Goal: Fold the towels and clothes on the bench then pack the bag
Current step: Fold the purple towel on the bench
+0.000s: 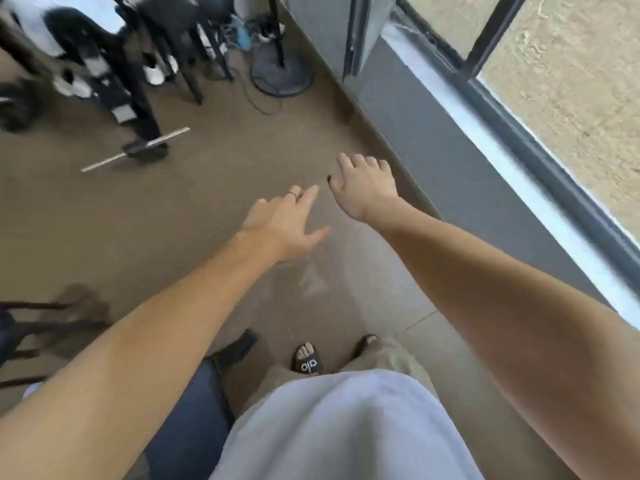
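Note:
Both my arms reach forward over the brown floor. My left hand (pixel 282 225) is stretched out with straight, spread fingers and holds nothing. My right hand (pixel 365 188) hangs a little farther ahead, fingers loosely bent, also holding nothing. A dark blue padded surface (pixel 188 420), perhaps the bench, shows under my left forearm at the bottom. No towels, clothes or bag are in view.
A metal bar (pixel 136 148) lies on the floor at the left among black equipment legs (pixel 138 91). A round fan base (pixel 282 72) stands at the back. A window wall (pixel 485 140) runs along the right. Dark chair legs (pixel 31 327) sit at the left edge.

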`<action>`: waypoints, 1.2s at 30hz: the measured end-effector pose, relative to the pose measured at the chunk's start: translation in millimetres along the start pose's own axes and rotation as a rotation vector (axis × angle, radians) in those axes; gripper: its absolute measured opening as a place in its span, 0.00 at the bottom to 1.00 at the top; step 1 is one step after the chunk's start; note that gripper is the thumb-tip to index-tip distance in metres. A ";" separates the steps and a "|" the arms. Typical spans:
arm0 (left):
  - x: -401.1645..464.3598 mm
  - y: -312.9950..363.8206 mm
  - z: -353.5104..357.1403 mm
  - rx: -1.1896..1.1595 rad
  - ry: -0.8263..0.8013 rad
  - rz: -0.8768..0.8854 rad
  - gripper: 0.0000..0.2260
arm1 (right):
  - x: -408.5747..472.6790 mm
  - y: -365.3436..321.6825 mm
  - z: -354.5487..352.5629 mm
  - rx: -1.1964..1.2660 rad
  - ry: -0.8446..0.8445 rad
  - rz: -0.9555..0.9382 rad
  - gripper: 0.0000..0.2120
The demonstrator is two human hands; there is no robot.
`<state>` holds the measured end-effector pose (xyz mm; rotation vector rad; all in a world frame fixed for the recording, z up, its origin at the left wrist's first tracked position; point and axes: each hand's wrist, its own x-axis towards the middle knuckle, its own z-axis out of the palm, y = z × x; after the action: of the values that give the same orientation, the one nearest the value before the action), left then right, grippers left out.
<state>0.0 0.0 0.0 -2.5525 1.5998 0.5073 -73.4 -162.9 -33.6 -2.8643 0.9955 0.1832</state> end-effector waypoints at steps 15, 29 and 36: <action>-16.1 -194.9 -14.0 -0.366 0.087 -0.694 0.35 | 173.8 -251.1 -20.6 -0.002 -0.100 -0.677 0.23; -84.7 -393.3 -2.2 -0.358 0.227 -1.168 0.34 | 248.5 -535.0 -28.8 -0.032 -0.093 -1.189 0.18; -109.5 -557.7 -2.0 -0.418 0.217 -1.223 0.33 | 287.3 -704.4 -17.2 -0.090 -0.113 -1.269 0.21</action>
<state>452.1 343.9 -19.3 -3.2753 -0.2919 0.4144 590.1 209.3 -17.9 -2.8809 -0.9113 0.2468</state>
